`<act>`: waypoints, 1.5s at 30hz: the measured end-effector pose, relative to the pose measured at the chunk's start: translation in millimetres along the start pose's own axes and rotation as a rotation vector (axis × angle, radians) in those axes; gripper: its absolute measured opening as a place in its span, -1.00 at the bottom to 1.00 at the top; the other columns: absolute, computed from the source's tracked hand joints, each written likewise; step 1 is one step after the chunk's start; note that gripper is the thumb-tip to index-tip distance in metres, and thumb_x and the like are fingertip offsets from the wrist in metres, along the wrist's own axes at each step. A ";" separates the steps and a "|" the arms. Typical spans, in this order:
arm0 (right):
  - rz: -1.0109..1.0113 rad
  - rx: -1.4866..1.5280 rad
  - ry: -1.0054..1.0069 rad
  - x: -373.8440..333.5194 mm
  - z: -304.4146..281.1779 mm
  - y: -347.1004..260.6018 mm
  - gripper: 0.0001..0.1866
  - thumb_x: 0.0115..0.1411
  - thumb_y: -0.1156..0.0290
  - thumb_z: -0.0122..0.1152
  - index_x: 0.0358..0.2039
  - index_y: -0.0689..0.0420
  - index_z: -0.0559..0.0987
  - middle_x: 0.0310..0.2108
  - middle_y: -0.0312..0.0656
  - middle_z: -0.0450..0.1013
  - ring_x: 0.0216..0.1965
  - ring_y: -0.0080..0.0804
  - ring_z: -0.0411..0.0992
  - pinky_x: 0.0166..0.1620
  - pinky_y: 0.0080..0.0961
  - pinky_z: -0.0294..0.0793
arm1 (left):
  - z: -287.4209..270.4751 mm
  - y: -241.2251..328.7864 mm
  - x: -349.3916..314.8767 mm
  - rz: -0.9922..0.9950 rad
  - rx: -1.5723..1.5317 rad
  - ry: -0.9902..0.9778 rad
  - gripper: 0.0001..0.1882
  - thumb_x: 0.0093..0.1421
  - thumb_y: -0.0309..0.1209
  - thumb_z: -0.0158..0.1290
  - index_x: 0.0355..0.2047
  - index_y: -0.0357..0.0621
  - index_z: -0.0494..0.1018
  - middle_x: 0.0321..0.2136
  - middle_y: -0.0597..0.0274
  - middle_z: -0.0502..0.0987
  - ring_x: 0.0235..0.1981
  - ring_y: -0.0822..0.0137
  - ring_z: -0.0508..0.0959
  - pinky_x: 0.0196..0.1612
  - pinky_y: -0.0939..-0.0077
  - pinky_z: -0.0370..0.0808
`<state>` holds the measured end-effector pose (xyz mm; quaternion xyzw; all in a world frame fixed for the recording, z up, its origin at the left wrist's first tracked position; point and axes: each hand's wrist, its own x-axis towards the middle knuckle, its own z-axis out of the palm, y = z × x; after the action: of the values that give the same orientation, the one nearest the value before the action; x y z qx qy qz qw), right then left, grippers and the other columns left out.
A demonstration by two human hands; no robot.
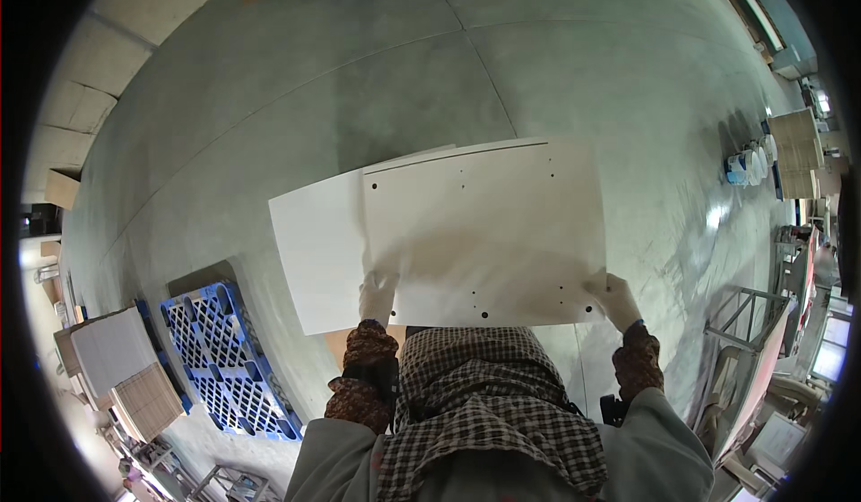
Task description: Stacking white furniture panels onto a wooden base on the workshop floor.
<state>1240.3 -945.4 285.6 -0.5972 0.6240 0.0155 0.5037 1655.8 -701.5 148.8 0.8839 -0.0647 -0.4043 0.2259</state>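
Note:
A white panel (484, 233) with a groove along its far edge and several drilled holes lies in front of me. My left hand (379, 294), in a white glove, grips its near left edge. At the near right corner my right hand (615, 299), also gloved, is closed on the same panel. Beneath it a second white panel (314, 251) sticks out to the left at a slight angle. The undersides of both panels and most of my fingertips are hidden. A strip of brown board (341, 345) shows under the near left edge.
A blue plastic pallet (229, 358) rests on the grey floor (430, 80) to the left. Beyond it stand stacked boards (126, 367). On the right are a metal-framed table (753, 358), several blue-and-white containers (749, 165) and stacked brown boards (796, 143).

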 end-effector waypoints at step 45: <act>-0.583 -0.443 -0.311 7.6 297.8 -162.9 -0.23 0.30 -0.15 0.05 0.17 0.37 0.45 0.06 0.25 0.49 0.11 0.17 0.45 0.23 -0.11 0.36 | -424.4 11.2 -102.2 0.619 -0.322 -0.112 -0.45 0.22 -0.51 0.03 0.25 -0.32 0.35 -0.06 0.20 0.58 -0.14 0.43 0.58 -0.13 0.55 0.53</act>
<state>1547.6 -812.6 229.0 -0.8342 0.3260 0.0963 0.4342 1904.4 -533.8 466.2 0.7519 -0.2774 -0.3696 0.4702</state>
